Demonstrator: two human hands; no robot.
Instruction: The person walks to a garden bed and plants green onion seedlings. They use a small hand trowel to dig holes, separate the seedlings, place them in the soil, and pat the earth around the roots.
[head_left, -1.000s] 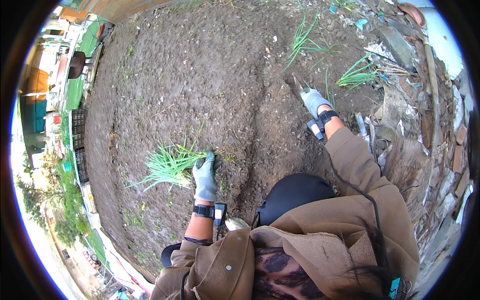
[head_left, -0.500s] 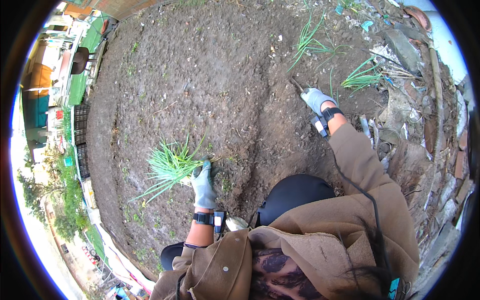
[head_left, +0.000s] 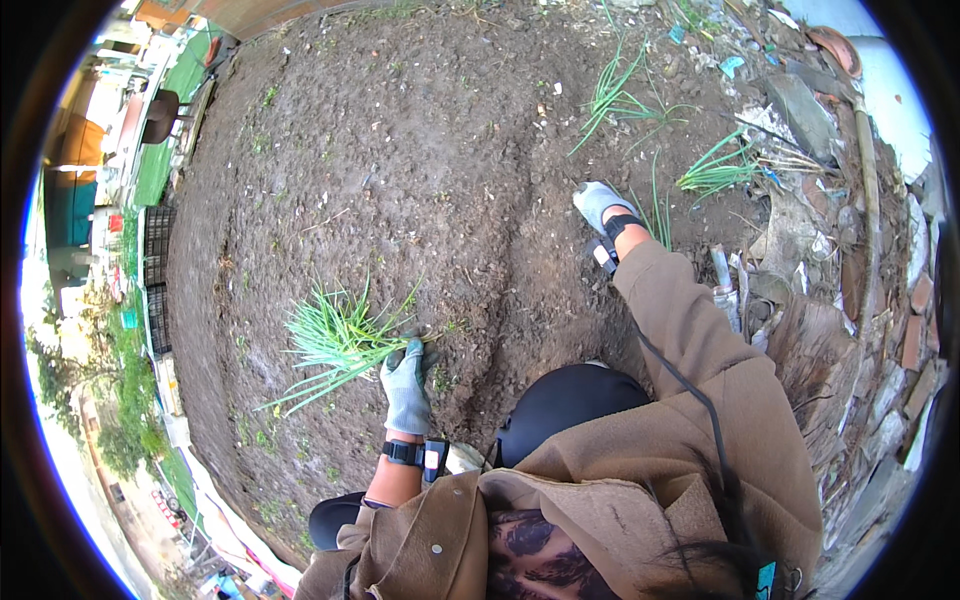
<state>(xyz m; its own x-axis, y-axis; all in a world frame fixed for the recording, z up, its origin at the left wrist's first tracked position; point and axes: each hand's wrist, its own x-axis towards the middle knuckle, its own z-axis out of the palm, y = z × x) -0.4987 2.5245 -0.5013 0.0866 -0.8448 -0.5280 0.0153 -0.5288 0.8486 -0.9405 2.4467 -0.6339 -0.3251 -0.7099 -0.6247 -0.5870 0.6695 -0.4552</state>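
Note:
My left hand (head_left: 406, 390), in a light grey glove with darker fingertips, is closed around the root ends of a bunch of green onion seedlings (head_left: 335, 335). Their long leaves fan out to the left just over the soil. My right hand (head_left: 600, 203), gloved too, is low against the dirt beside a shallow furrow (head_left: 505, 270). Its fingers look curled, but what they grip is hidden beneath the hand. Loose onion seedlings stand or lie just right of it (head_left: 655, 210), farther off (head_left: 615, 95) and in a clump to the right (head_left: 720, 170).
Brown tilled soil (head_left: 330, 150) spreads ahead and to the left. Rubble, stones and a long pole (head_left: 868, 190) line the right side. My dark-clad knee (head_left: 570, 410) juts over the near soil. Black crates (head_left: 157, 280) stand along the left edge.
My right hand has moved left and slightly nearer; the thin dark tool that stuck out of it no longer shows. My left hand keeps its hold on the seedlings, nearly still.

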